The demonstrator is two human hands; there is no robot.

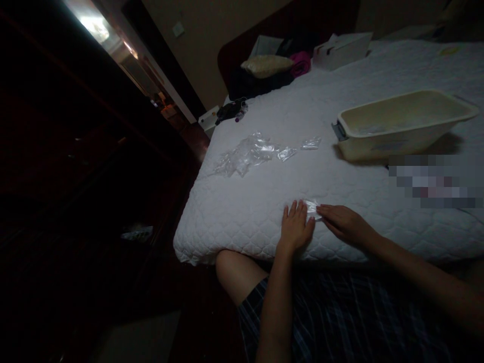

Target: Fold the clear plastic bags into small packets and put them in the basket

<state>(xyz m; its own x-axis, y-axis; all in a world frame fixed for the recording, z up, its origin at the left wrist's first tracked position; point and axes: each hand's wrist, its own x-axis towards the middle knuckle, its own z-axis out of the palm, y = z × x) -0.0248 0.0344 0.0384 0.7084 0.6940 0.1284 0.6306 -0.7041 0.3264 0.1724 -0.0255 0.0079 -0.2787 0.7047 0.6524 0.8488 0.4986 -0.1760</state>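
On the near edge of the white quilted bed (242,212) lies a small clear plastic bag (312,208), between my two hands. My left hand (296,225) rests flat on the quilt with its fingers stretched out, touching the left side of the bag. From the right, my right hand (342,221) reaches over with its fingers together, their tips on the bag's right edge. A heap of clear plastic bags (249,154) spreads out farther up the bed, and a single bag (311,143) lies just to its right.
A cream plastic bin (408,143) with a grey handle stands on the right. Behind are a white box (342,51), a beige cushion (266,66) and a magenta roll (301,64). Small dark items (231,111) lie at the far left edge. A blurred patch covers something below the bin.
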